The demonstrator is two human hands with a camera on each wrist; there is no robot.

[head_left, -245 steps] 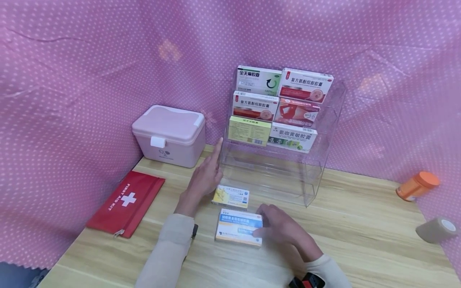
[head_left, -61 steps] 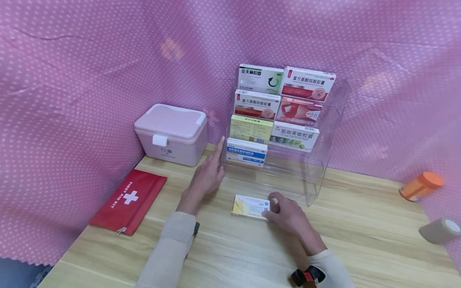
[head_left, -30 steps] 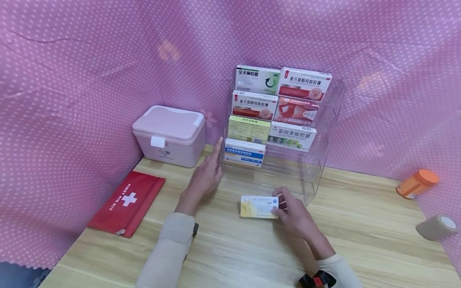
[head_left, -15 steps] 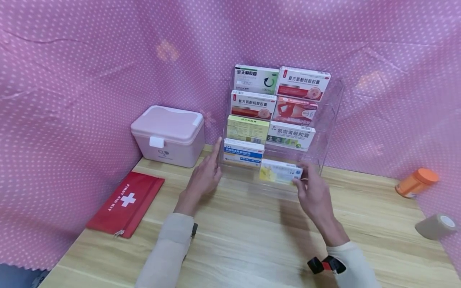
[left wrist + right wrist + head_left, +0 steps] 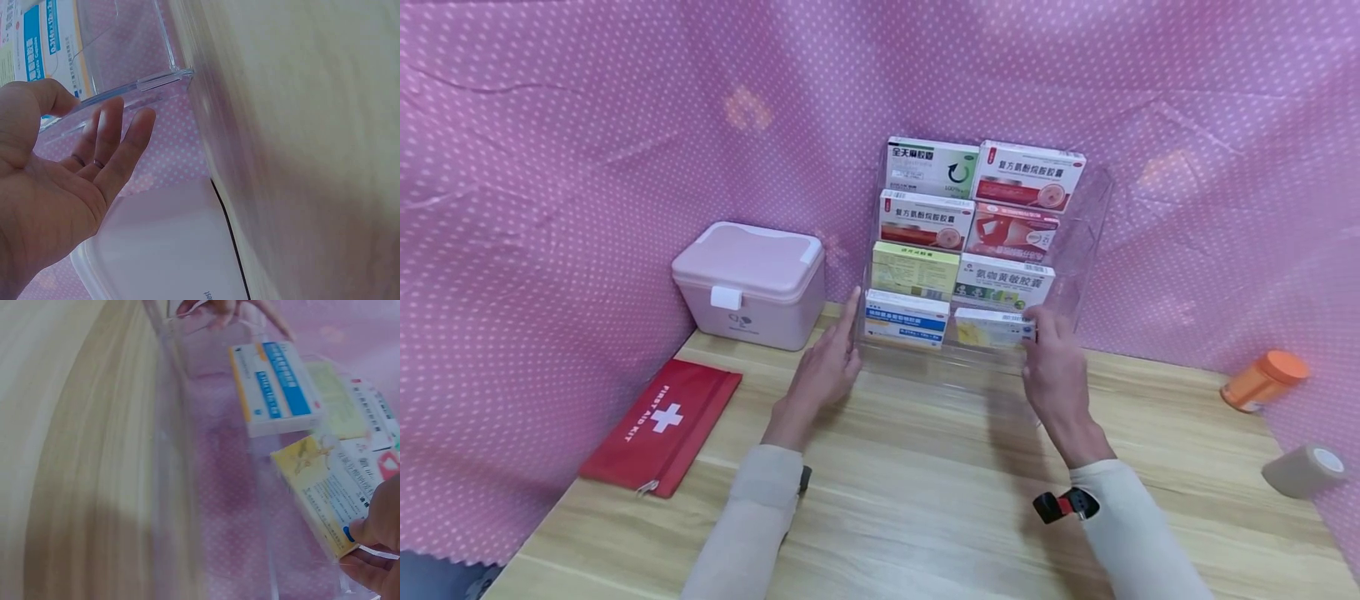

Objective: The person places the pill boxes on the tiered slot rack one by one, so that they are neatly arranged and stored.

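My right hand (image 5: 1056, 371) pinches the right end of a yellow-and-white medicine box (image 5: 988, 329). In the right wrist view the thumb lies on the front of that box (image 5: 325, 487), which leans a little tilted in the lowest tier of the clear display rack (image 5: 977, 360). Left of it stands a blue-and-white medicine box (image 5: 906, 321). My left hand (image 5: 823, 367) rests at the rack's left side, its index finger extended along it. In the left wrist view the thumb of that hand (image 5: 56, 194) touches the clear edge, with the visible fingers loosely bent beyond it.
Several medicine boxes, among them a green-and-white one (image 5: 932, 167), fill the rack's upper tiers. A pink lidded case (image 5: 748, 283) and a red first aid pouch (image 5: 662, 425) are at left. An orange bottle (image 5: 1266, 379) and a beige roll (image 5: 1303, 471) lie at right.
The blue-and-white box went from the table into the lowest tier. My right hand then took the yellow-and-white box from the table up to that tier's right half. My left hand has stayed put.
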